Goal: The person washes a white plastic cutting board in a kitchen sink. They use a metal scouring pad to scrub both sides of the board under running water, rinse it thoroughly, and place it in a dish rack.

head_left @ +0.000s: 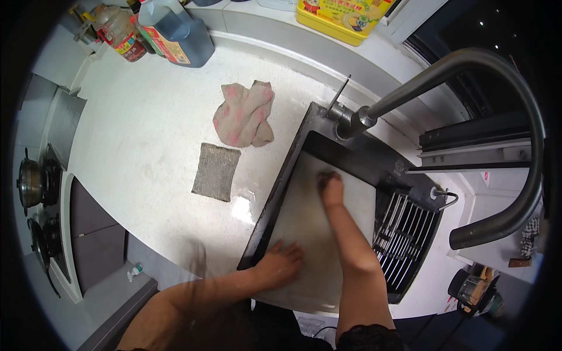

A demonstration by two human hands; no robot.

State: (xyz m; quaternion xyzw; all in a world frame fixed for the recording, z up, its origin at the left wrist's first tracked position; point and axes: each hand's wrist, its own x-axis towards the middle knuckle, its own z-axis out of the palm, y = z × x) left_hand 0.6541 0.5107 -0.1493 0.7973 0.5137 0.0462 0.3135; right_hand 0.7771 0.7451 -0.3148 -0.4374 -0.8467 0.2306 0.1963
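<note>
A pale, board-like slab [319, 240], probably a cutting board, lies across the dark sink [366, 155]. My left hand [281, 266] rests flat on its near left part, fingers spread and holding nothing. Farther up the slab, my right hand [332, 188] is closed and pressed down. Something dark shows at its fingertips, but blur and the fingers hide what it is. On the counter to the left lie a grey square scouring cloth [215, 172] and a crumpled beige rag [244, 114] with pink patches.
A dark faucet [518, 82] arches over the sink's right side. Beside the slab, a metal slatted rack [404, 231] spans the sink. Bottles [175, 35] stand at the far left of the white counter [146, 128]. A yellow box [342, 20] sits on the back ledge.
</note>
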